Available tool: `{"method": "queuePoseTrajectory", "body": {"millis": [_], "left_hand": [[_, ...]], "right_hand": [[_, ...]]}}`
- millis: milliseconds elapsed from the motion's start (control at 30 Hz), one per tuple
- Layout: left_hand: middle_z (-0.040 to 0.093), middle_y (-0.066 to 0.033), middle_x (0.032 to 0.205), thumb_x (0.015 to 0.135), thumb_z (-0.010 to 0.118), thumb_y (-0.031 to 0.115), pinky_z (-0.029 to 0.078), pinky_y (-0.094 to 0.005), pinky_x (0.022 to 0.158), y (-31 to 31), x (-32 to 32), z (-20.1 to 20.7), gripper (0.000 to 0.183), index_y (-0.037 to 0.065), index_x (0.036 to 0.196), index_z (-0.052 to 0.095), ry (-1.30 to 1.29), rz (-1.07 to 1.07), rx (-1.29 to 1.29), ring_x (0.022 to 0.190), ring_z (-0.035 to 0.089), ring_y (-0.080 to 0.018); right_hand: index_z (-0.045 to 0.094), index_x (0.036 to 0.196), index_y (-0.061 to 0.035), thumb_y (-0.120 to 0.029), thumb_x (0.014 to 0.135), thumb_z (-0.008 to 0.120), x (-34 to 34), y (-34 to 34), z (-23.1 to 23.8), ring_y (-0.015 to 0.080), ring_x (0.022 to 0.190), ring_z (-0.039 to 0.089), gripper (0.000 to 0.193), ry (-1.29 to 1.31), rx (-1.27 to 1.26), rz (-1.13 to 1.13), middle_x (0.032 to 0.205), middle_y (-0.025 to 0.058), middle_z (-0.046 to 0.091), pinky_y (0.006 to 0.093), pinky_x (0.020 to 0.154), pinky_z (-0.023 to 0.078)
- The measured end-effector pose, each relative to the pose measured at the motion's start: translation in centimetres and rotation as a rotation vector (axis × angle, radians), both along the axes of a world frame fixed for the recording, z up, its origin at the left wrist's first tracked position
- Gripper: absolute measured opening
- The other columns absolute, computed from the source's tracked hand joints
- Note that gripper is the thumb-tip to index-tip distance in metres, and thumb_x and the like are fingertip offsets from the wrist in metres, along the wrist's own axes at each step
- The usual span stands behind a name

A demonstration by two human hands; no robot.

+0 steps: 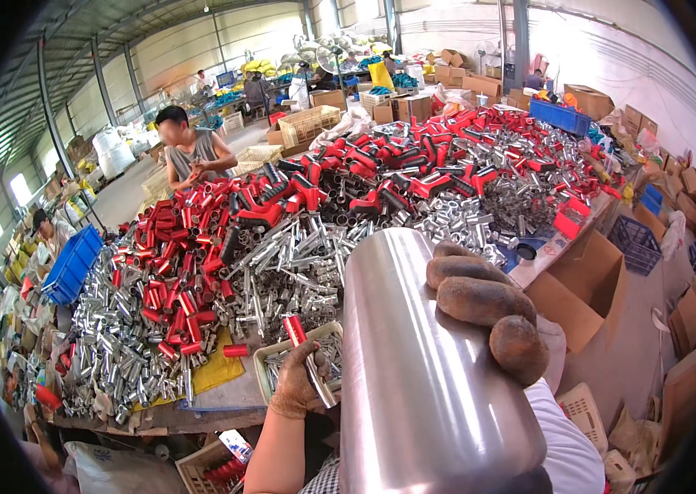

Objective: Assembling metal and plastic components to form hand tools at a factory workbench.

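Very close to the camera, a smooth silver metal cylinder point(426, 370) fills the lower middle and hides part of the table. My right hand point(488, 305) is closed round its right side; the dark, grimy fingers show, while the palm is hidden. Lower and to the left, my left hand point(300, 379), in a dirty brownish glove, grips a slim silver tube with a red sleeve point(295, 331) on its upper end. Just behind that hand sits a pale plastic basket point(270, 362) of small metal parts.
Piles of silver metal tubes point(117, 354), red sleeves point(171, 247) and red-and-black handles point(372, 198) cover the table. A blue crate point(73, 263) stands at left, another blue crate point(560, 117) at the far right. An open cardboard box point(582, 288) adjoins the right edge. A co-worker point(195, 152) works across the table.
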State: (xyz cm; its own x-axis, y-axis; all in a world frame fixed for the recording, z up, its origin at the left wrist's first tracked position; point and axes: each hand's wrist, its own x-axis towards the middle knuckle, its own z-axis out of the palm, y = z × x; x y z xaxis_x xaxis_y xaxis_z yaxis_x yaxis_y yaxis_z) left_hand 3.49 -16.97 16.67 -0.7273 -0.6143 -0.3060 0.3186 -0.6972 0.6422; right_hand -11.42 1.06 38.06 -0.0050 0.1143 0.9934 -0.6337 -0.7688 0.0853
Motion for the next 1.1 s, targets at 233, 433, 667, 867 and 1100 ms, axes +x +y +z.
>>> {"method": "queuePoseTrajectory", "body": {"millis": [233,433,667,867,1100], "left_hand": [[0.054,-0.005,0.062,0.085,0.065,0.023,0.044,-0.0314,0.048,0.5,-0.4,0.5,0.02,0.006,0.089,0.057,0.02,-0.032,-0.005,0.051,0.052,-0.0198],[0.055,-0.0052,0.063,0.084,0.066,0.024,0.044,-0.032,0.048,0.7,0.2,0.6,0.02,0.007,0.089,0.057,0.032,-0.009,0.009,0.052,0.053,-0.0202],[0.055,-0.0038,0.063,0.087,0.062,0.023,0.045,-0.0305,0.047,0.9,0.3,1.1,0.014,0.01,0.087,0.057,0.058,-0.068,0.07,0.05,0.052,-0.0178],[0.054,-0.0027,0.062,0.088,0.061,0.023,0.045,-0.0306,0.046,1.7,0.3,2.7,0.013,0.011,0.087,0.058,0.06,-0.082,0.097,0.05,0.051,-0.0171],[0.055,-0.0035,0.062,0.087,0.061,0.024,0.045,-0.0315,0.046,1.2,0.2,1.7,0.014,0.01,0.089,0.059,0.053,-0.058,0.105,0.049,0.052,-0.018]], "right_hand": [[0.053,0.114,-0.0096,-0.029,0.084,0.067,-2.9,-3.4,0.5,0.0382,0.107,0.06,0.038,0.262,-0.383,-0.072,0.112,0.0223,0.061,0.0557,0.095,0.043],[0.051,0.115,-0.0099,-0.026,0.082,0.069,-2.2,-2.9,0.5,0.0376,0.108,0.06,0.041,0.243,-0.241,-0.068,0.113,0.0216,0.061,0.0551,0.096,0.043],[0.049,0.117,-0.0103,-0.024,0.08,0.071,-1.2,-0.8,1.2,0.037,0.109,0.06,0.045,0.221,-0.084,-0.081,0.115,0.0207,0.06,0.0545,0.097,0.042],[0.05,0.116,-0.0098,-0.023,0.079,0.072,-1.3,1.6,2.2,0.0373,0.109,0.059,0.045,0.213,0.074,-0.1,0.116,0.021,0.06,0.0541,0.097,0.042],[0.055,0.113,-0.0078,-0.026,0.08,0.069,-1.6,1.1,2.5,0.0398,0.106,0.06,0.04,0.215,0.097,-0.061,0.114,0.0231,0.061,0.0547,0.096,0.042]]}}
